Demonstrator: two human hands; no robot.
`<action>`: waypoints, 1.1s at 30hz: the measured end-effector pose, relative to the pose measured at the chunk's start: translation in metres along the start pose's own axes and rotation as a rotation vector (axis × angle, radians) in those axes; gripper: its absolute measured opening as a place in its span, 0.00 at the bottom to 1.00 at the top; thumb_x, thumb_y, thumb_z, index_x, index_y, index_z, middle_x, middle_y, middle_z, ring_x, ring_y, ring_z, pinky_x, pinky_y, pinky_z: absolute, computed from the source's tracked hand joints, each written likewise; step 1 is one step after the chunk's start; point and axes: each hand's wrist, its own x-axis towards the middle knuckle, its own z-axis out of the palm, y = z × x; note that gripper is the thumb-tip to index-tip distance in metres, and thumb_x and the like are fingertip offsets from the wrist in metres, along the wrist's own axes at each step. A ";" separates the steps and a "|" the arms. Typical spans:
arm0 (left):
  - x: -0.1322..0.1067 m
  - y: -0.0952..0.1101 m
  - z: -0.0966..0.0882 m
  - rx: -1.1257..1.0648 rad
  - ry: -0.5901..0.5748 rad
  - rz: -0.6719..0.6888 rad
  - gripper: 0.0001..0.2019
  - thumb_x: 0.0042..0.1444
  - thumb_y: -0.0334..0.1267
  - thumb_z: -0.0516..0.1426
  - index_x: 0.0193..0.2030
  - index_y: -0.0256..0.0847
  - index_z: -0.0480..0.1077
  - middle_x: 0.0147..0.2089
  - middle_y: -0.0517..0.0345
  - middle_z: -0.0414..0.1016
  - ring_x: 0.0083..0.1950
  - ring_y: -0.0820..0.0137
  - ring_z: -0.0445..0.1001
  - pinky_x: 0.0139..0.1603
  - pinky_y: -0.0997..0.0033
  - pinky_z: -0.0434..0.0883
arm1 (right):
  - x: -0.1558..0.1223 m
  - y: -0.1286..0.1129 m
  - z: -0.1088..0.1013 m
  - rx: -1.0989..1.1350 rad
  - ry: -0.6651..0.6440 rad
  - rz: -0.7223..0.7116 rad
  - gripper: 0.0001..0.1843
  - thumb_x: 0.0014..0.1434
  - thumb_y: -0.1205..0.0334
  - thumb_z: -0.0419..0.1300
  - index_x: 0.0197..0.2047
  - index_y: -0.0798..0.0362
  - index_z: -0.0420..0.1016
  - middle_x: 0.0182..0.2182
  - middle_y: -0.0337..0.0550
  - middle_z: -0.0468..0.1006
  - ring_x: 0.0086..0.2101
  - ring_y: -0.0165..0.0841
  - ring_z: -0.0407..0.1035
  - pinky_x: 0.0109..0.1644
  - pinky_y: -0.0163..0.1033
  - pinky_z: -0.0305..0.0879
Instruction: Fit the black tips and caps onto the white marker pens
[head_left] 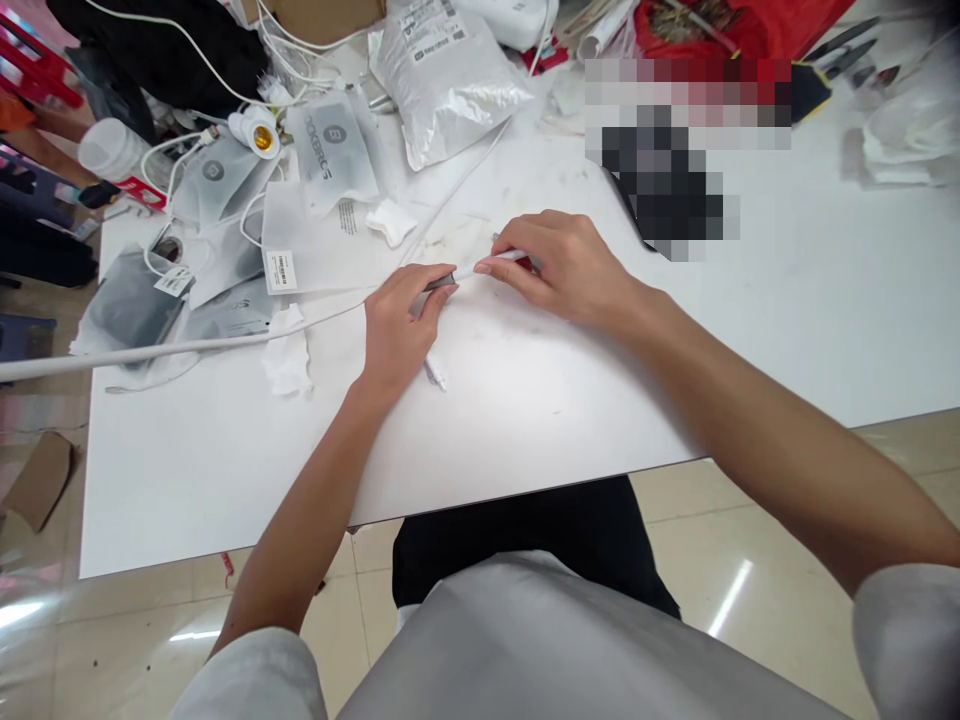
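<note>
Both hands rest on the white table (225,470) near its middle. My left hand (401,320) is closed, pinching a small grey sleeve (441,283) at the end of a white cable (225,343) that trails off to the left. My right hand (562,265) is closed too, pinching a thin white piece (491,263) that meets the grey sleeve end to end. A short white connector (436,373) lies on the table just under my left hand.
Frosted and silver pouches (330,150) (442,75), white cords, a lamp socket (259,135), a clear cup (112,150) and crumpled paper scraps (289,355) crowd the far left. Red bag (750,25) and tools lie at the far right. Table's near edge is above my lap.
</note>
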 end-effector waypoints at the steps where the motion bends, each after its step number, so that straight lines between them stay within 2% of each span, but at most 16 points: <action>1: 0.000 0.001 0.000 -0.001 0.004 0.001 0.07 0.72 0.41 0.62 0.50 0.48 0.82 0.47 0.57 0.87 0.48 0.64 0.85 0.52 0.62 0.81 | -0.001 0.001 0.001 -0.009 0.000 0.015 0.24 0.75 0.38 0.56 0.35 0.46 0.73 0.28 0.40 0.74 0.30 0.37 0.65 0.37 0.46 0.58; 4: 0.000 0.002 0.000 -0.009 0.017 0.014 0.06 0.72 0.40 0.62 0.49 0.48 0.82 0.47 0.57 0.88 0.48 0.65 0.85 0.52 0.62 0.81 | -0.003 0.002 0.003 0.011 0.000 0.058 0.28 0.75 0.34 0.54 0.32 0.46 0.73 0.24 0.40 0.70 0.30 0.38 0.67 0.38 0.46 0.60; 8: 0.000 0.003 0.000 0.000 0.021 0.011 0.08 0.72 0.45 0.62 0.52 0.49 0.82 0.49 0.56 0.88 0.49 0.64 0.85 0.53 0.60 0.82 | -0.002 -0.002 0.002 0.055 0.018 0.095 0.28 0.74 0.32 0.53 0.36 0.45 0.76 0.25 0.40 0.72 0.31 0.39 0.69 0.38 0.46 0.63; 12: 0.002 0.001 0.000 -0.007 0.011 0.009 0.14 0.75 0.51 0.58 0.56 0.49 0.80 0.53 0.53 0.86 0.53 0.62 0.85 0.58 0.57 0.81 | 0.000 -0.008 -0.004 0.079 0.032 0.081 0.24 0.75 0.34 0.53 0.43 0.43 0.76 0.36 0.43 0.78 0.33 0.38 0.69 0.39 0.46 0.64; 16: 0.003 -0.002 0.000 -0.007 0.007 0.015 0.15 0.77 0.50 0.55 0.54 0.49 0.82 0.52 0.53 0.85 0.53 0.62 0.84 0.57 0.58 0.80 | 0.002 -0.011 -0.008 0.132 -0.018 0.017 0.17 0.77 0.42 0.54 0.49 0.44 0.76 0.46 0.45 0.78 0.35 0.35 0.70 0.43 0.46 0.69; 19: 0.002 -0.003 0.000 -0.015 -0.005 0.004 0.12 0.76 0.46 0.57 0.53 0.49 0.83 0.50 0.54 0.85 0.51 0.62 0.83 0.54 0.60 0.79 | 0.002 -0.012 -0.008 0.183 0.019 0.009 0.13 0.75 0.44 0.60 0.47 0.44 0.76 0.44 0.44 0.79 0.35 0.36 0.71 0.40 0.45 0.69; 25: 0.002 0.000 -0.001 -0.038 0.008 0.006 0.07 0.72 0.40 0.61 0.48 0.48 0.82 0.47 0.56 0.85 0.51 0.63 0.83 0.53 0.60 0.78 | 0.003 -0.010 -0.005 0.209 0.123 0.087 0.14 0.67 0.46 0.70 0.37 0.46 0.78 0.30 0.37 0.79 0.28 0.34 0.67 0.35 0.44 0.65; 29: 0.003 0.000 0.000 -0.029 0.003 -0.003 0.06 0.73 0.43 0.62 0.49 0.49 0.81 0.48 0.55 0.84 0.51 0.63 0.82 0.55 0.59 0.78 | 0.004 -0.012 -0.008 0.227 0.119 0.175 0.18 0.66 0.39 0.69 0.35 0.43 0.77 0.29 0.38 0.80 0.27 0.36 0.67 0.33 0.47 0.66; 33: 0.004 -0.006 0.000 -0.024 -0.009 -0.009 0.09 0.74 0.45 0.60 0.52 0.48 0.80 0.48 0.54 0.84 0.49 0.63 0.81 0.54 0.60 0.76 | 0.007 -0.014 -0.011 0.256 0.143 0.182 0.20 0.66 0.34 0.66 0.36 0.42 0.78 0.31 0.41 0.81 0.30 0.39 0.70 0.34 0.49 0.69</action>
